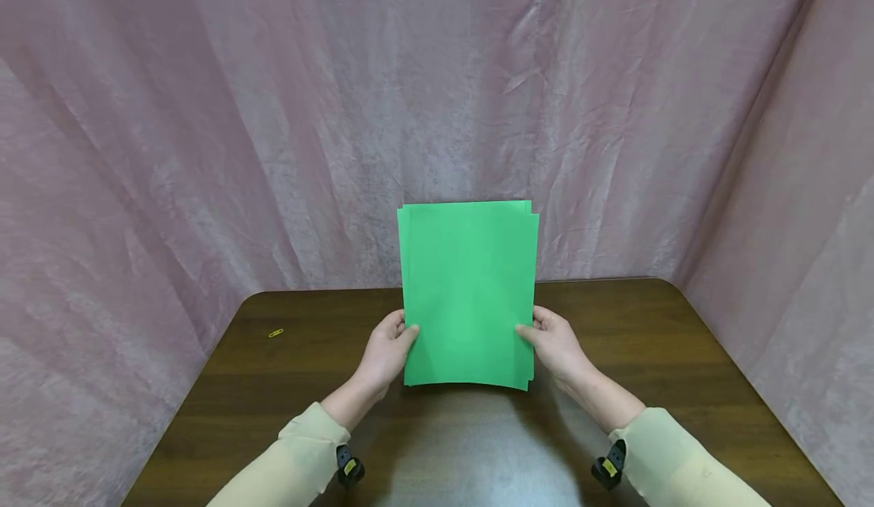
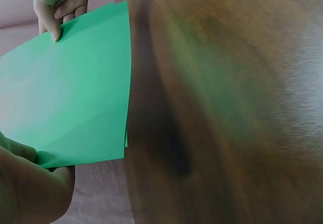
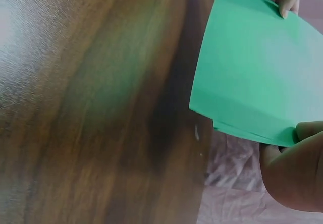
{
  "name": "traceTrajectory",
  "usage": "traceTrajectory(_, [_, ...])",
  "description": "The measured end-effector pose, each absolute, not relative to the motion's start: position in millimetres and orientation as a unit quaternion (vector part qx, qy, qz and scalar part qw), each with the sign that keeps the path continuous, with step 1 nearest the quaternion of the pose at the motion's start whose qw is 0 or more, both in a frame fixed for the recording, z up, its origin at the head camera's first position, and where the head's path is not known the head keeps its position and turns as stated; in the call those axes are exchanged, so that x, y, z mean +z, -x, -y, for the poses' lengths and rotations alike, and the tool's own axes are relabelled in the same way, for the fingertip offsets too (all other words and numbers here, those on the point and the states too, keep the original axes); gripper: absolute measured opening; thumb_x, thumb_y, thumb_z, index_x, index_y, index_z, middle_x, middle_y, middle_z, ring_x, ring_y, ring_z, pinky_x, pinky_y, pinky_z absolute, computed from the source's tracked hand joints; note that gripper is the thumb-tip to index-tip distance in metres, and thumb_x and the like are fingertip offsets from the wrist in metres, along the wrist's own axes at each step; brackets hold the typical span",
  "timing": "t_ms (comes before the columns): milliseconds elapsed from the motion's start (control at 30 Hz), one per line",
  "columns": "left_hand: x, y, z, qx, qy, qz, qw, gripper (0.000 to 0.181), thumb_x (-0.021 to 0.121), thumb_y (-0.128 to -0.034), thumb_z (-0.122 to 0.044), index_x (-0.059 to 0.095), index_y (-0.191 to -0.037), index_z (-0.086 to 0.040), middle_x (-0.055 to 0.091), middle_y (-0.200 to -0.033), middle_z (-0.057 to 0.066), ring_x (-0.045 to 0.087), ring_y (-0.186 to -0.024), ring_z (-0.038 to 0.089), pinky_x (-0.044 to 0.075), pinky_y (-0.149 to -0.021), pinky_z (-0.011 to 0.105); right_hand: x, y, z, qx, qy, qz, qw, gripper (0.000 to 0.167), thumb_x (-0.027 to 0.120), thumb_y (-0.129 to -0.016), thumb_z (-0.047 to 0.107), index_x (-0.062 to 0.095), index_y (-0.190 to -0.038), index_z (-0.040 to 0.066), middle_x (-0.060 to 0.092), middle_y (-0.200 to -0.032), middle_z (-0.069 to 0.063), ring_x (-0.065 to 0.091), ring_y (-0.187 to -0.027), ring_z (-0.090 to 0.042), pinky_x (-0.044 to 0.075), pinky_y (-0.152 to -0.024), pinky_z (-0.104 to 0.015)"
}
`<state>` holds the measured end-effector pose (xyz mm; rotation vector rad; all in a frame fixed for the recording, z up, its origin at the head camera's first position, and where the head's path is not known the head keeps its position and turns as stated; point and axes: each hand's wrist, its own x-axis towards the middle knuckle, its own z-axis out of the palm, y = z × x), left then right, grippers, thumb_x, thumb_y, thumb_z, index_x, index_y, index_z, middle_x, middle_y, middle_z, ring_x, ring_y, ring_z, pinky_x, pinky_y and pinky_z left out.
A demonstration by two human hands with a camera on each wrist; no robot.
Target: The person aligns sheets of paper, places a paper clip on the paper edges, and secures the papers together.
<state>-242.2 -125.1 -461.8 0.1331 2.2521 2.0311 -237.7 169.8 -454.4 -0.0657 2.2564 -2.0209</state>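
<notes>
Several green paper sheets are held up in front of me above the table, their edges slightly out of line at the top and at the lower right corner. My left hand pinches the stack's left edge low down, thumb on the front and fingers behind. On the opposite edge my right hand grips it the same way. Both wrist views show the sheets off the wooden surface, with the lower corners not lined up. The fingers behind the paper are partly hidden.
A yellow paper clip lies on the brown wooden table, toward its far left. Pinkish curtains hang behind the table and along its sides. The table's far corners are rounded.
</notes>
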Motion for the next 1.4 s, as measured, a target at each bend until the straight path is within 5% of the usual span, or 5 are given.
traceTrajectory(267, [-454.9, 256.3, 119.3, 0.664, -0.048, -0.746, 0.018, 0.032, 0.049, -0.1091, -0.012, 0.05, -0.139, 0.0, 0.069, -0.118, 0.018, 0.07, -0.101, 0.032, 0.059, -0.086, 0.047, -450.6, 247.4, -165.3, -0.673, 0.027, -0.739, 0.009, 0.035, 0.052, -0.106, 0.006, 0.054, -0.14, -0.004, 0.069, -0.12, -0.025, 0.07, -0.106, -0.032, 0.058, -0.09, -0.045])
traceTrajectory(800, [-462.1, 277.0, 109.5, 0.69, -0.058, -0.72, -0.036, 0.028, 0.048, -0.1078, -0.006, 0.056, -0.134, 0.001, 0.07, -0.117, 0.021, 0.068, -0.102, 0.04, 0.056, -0.088, 0.058, -455.9, 264.3, -155.2, -0.636, 0.045, -0.765, -0.091, 0.026, 0.054, -0.103, 0.001, 0.064, -0.126, -0.008, 0.072, -0.107, -0.027, 0.073, -0.09, -0.032, 0.062, -0.077, -0.042])
traceTrajectory(1400, [-474.5, 276.4, 113.9, 0.692, -0.05, -0.72, -0.016, 0.032, 0.045, -0.1094, -0.007, 0.05, -0.14, 0.004, 0.067, -0.12, 0.028, 0.064, -0.11, 0.046, 0.053, -0.093, 0.059, -471.8, 268.9, -151.6, -0.642, 0.043, -0.762, -0.075, 0.028, 0.054, -0.104, 0.001, 0.062, -0.129, -0.008, 0.07, -0.112, -0.029, 0.071, -0.1, -0.039, 0.06, -0.083, -0.047])
